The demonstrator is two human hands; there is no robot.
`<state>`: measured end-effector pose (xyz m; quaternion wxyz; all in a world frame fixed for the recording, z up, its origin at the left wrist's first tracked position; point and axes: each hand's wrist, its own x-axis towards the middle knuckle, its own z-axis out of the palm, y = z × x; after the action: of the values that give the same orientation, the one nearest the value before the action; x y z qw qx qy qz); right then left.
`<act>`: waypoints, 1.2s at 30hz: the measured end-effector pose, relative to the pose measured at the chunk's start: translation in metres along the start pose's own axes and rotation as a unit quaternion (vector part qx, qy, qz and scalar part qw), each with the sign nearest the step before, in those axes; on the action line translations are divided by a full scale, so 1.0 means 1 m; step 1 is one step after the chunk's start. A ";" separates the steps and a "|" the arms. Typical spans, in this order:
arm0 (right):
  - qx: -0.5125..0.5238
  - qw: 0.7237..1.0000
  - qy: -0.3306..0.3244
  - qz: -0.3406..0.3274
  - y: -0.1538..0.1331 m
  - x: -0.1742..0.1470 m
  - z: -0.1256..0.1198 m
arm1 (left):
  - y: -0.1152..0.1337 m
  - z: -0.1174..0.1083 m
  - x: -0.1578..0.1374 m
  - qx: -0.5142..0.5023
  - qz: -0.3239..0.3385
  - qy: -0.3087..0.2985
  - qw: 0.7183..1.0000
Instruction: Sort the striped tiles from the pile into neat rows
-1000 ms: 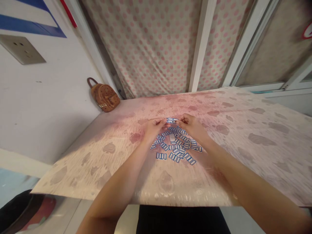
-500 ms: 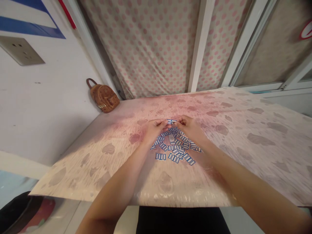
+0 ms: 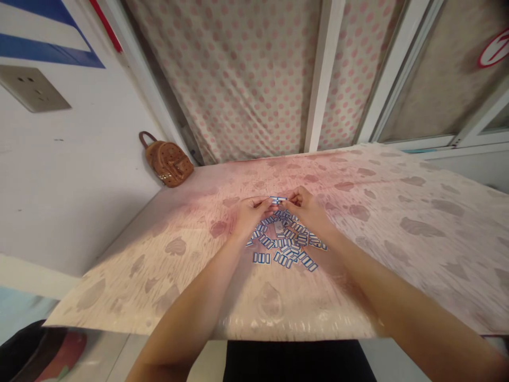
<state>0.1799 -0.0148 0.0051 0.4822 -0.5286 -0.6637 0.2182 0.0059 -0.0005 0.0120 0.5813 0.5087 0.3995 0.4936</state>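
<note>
Between my two hands is a small sheet of blue-and-white stickers (image 3: 278, 200), held by its ends above a pile. My left hand (image 3: 253, 213) pinches its left end with thumb and fingers. At the right end, the thumb and fingers of my right hand (image 3: 305, 208) close on it. Beneath and in front of the hands lies a loose pile of similar blue-and-white sticker pieces (image 3: 290, 245). Several of them overlap, and a few lie apart on the near side, such as one striped piece (image 3: 261, 258). My forearms hide the pile's outer edges in part.
A patterned cloth covers the table (image 3: 178, 302). At its far left corner, a small brown backpack (image 3: 169, 163) leans by the wall. Behind the table hangs a dotted curtain (image 3: 238, 79). A dark and red container (image 3: 51, 350) stands on the floor at lower left.
The view has shifted slightly. Both hands still grip the small sheet in nearly the same spot, and the pile looks unchanged.
</note>
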 end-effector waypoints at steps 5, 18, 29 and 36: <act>-0.086 0.988 -0.015 -0.126 -0.011 -0.004 -0.002 | 0.007 0.003 -0.004 0.025 0.008 0.022 0.999; -0.190 0.967 -0.024 -0.168 -0.017 -0.006 -0.002 | 0.012 0.005 -0.010 0.060 0.027 0.018 0.998; 0.064 0.996 -0.040 -0.038 -0.014 -0.004 0.001 | 0.011 0.006 -0.012 0.069 0.041 0.017 0.997; 0.050 0.996 -0.066 -0.022 -0.009 0.002 -0.003 | 0.005 -0.003 0.001 0.105 0.112 0.048 0.987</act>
<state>0.1786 -0.0171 0.0143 0.4676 -0.4734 -0.6941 0.2748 0.0022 0.0011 0.0164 0.4463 0.5840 0.4167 0.5349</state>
